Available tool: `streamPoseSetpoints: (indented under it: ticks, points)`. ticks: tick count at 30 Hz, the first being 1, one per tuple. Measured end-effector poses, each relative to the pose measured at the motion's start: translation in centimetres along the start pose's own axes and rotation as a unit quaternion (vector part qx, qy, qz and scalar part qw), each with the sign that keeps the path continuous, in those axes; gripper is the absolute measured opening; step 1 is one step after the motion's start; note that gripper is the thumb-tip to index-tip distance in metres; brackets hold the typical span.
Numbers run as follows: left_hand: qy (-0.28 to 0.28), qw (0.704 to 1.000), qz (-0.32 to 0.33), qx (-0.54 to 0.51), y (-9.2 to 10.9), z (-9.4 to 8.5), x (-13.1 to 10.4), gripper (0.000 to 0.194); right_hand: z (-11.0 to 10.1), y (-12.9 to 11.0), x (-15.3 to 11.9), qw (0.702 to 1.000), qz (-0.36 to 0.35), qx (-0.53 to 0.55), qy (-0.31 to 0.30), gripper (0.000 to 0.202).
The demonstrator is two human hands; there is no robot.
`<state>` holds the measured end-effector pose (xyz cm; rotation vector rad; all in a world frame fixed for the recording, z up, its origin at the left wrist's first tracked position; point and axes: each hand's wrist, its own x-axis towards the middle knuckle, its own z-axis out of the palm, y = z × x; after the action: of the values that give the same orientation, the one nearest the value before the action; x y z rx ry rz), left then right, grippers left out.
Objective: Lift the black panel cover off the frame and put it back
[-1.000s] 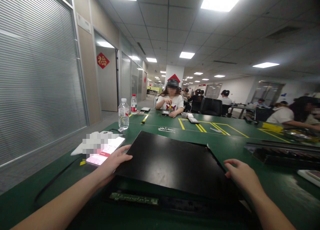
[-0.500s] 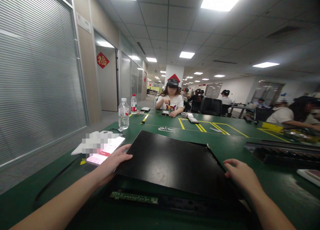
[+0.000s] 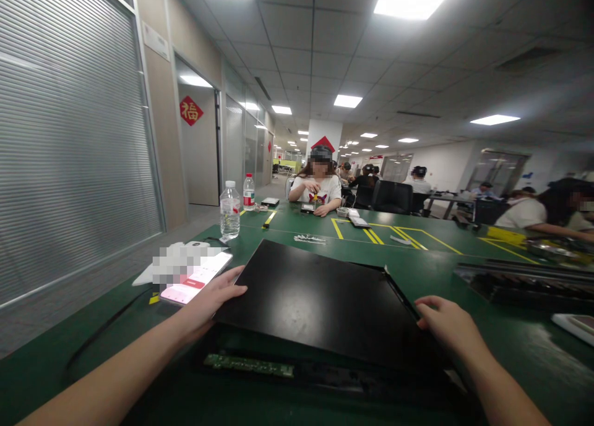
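A flat, glossy black panel (image 3: 320,296), which looks like a display panel, lies tilted in front of me with its left side raised. My left hand (image 3: 225,293) grips its left edge, thumb on top and fingers beneath. Along the near side runs a dark frame (image 3: 334,376) bearing a narrow green circuit board (image 3: 248,365). At the right, my right hand (image 3: 440,318) has its fingers curled around the black side rail (image 3: 400,290) of the frame. Its fingertips are partly hidden. How the panel and frame join cannot be made out.
A lit phone (image 3: 197,281) and a clear water bottle (image 3: 229,211) stand left. Black slotted parts (image 3: 520,281) and a white-edged device (image 3: 573,327) lie right. Across the green table (image 3: 273,228), marked with yellow tape, a person (image 3: 320,188) works with a small tool.
The panel's far left corner has shifted very slightly up and right. Both of my hands stay in nearly the same places.
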<state>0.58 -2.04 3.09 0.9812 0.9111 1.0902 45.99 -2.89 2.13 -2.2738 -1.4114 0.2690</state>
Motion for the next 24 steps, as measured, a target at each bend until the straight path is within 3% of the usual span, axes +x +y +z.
streamPoseSetpoints:
  ticks: [16, 24]
  points:
    - [-0.023, 1.0, 0.008, 0.0, 0.3, -0.1, -0.2, 0.075, -0.3, -0.4, -0.2, 1.0, 0.012, -0.001, -0.019, 0.034]
    - [-0.033, 0.998, 0.051, 0.015, 0.0, -0.8, 0.0, 0.079, 0.9, 0.8, 0.8, 0.997, -0.004, 0.071, 0.02, 0.034]
